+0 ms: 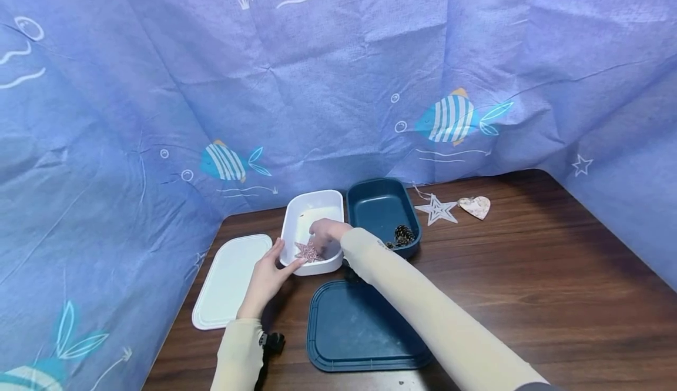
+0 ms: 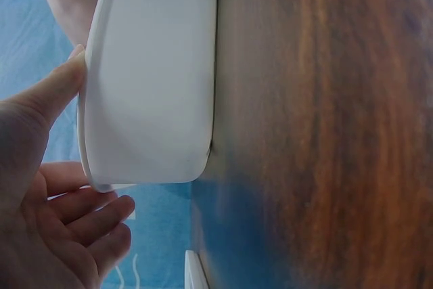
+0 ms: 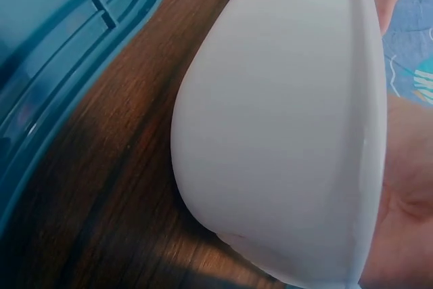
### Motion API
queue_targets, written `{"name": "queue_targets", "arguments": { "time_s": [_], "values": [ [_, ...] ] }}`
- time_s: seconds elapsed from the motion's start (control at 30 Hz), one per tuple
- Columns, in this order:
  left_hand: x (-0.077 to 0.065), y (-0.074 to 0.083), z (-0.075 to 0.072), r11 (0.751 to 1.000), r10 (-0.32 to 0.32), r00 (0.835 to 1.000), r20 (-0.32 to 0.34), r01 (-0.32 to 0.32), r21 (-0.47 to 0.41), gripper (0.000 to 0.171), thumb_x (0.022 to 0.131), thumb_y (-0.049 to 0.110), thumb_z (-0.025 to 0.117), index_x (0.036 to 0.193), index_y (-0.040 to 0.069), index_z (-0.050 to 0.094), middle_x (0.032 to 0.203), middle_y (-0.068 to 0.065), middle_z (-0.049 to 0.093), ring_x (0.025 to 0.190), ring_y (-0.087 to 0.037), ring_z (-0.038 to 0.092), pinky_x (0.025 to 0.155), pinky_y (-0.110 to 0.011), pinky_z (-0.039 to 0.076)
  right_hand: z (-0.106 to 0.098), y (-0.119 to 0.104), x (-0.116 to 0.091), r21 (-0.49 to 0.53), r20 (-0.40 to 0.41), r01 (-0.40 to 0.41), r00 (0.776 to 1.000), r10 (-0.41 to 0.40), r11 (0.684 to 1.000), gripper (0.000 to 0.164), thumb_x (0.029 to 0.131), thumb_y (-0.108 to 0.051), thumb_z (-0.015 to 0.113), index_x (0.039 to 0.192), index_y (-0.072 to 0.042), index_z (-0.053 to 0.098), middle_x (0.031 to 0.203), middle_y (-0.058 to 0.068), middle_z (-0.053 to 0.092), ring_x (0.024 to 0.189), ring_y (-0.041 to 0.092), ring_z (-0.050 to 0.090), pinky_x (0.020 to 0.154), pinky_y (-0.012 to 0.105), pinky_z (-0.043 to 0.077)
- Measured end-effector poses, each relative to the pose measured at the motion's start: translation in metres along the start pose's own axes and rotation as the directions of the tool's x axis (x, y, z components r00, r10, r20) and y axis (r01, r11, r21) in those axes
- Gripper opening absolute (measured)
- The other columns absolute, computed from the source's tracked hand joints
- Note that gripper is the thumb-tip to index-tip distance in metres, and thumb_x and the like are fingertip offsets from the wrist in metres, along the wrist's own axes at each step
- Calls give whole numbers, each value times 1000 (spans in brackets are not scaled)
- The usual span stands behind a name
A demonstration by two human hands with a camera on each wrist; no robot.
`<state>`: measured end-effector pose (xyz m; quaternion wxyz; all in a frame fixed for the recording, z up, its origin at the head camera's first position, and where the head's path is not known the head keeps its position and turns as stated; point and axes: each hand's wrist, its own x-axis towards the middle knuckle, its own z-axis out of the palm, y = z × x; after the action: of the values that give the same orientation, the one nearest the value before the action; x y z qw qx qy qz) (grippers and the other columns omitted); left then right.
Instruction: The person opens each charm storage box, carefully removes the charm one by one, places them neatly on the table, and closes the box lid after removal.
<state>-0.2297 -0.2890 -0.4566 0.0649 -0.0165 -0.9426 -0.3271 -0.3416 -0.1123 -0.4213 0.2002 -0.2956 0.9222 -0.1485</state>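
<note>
Pink star (image 1: 305, 251) sits inside white box (image 1: 320, 269) held by left grip (image 1: 267, 276); whether right grip (image 1: 328, 231) grasps the star cannot be told.

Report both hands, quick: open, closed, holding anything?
Left hand: holding the white box by its rim.
Right hand: inside the white box, at the glittery star; grip cannot be told.

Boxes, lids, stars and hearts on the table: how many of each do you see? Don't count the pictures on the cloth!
Boxes: 2 (white box, dark blue box)
Lids: 2 (white lid, dark blue lid)
Stars: 2 (pink star, white star)
Hearts: 1 (pale heart)
Total: 7
</note>
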Motion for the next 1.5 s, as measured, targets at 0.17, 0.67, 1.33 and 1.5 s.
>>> {"name": "queue_targets", "arguments": {
  "time_s": [0.17, 0.67, 1.33, 1.5],
  "values": [
    [1, 2, 0, 1000, 12, 1000, -17, -12, 8, 93, 88, 51, 75, 152, -5, 37, 158, -21, 34, 146, -38, 33, 116, -52, 33, -2, 0, -2, -27, -2, -4, 1000, 4, 1000, 50, 93, -9, 67, 142, -6, 58, 141, 9, 59, 116, 19, 56, 99, 29, 49],
    [1, 0, 1, 1000, 13, 1000, -19, -13, -1, 90, 89, 48, 75, 152, -5, 37, 159, -21, 34, 146, -38, 33, 116, -52, 33, 3, -4, -4, -130, -9, 8, 1000, -10, 991, 19, 95, -2, 63, 108, -9, 75, 103, 3, 71, 79, 14, 51, 68, 25, 45],
    [-2, 0, 1, 1000, 3, 1000, -4, -3, -15, 92, 89, 48, 74, 153, -5, 34, 160, -21, 31, 146, -38, 31, 115, -53, 34, 4, -1, -13, -117, -66, 80, 994, -89, 990, 19, 90, -5, 70, 73, -12, 69, 67, -4, 60, 62, 12, 48, 57, 24, 42],
    [-1, -2, -1, 1000, 8, 1000, 2, -8, -10, 97, 88, 55, 72, 154, -4, 33, 160, -21, 32, 147, -38, 31, 116, -53, 33, -2, 2, -16, -97, -125, 105, 985, -117, 990, 25, 86, -11, 76, 65, -13, 63, 62, -4, 51, 59, 12, 41, 54, 25, 38]
  ]
}}
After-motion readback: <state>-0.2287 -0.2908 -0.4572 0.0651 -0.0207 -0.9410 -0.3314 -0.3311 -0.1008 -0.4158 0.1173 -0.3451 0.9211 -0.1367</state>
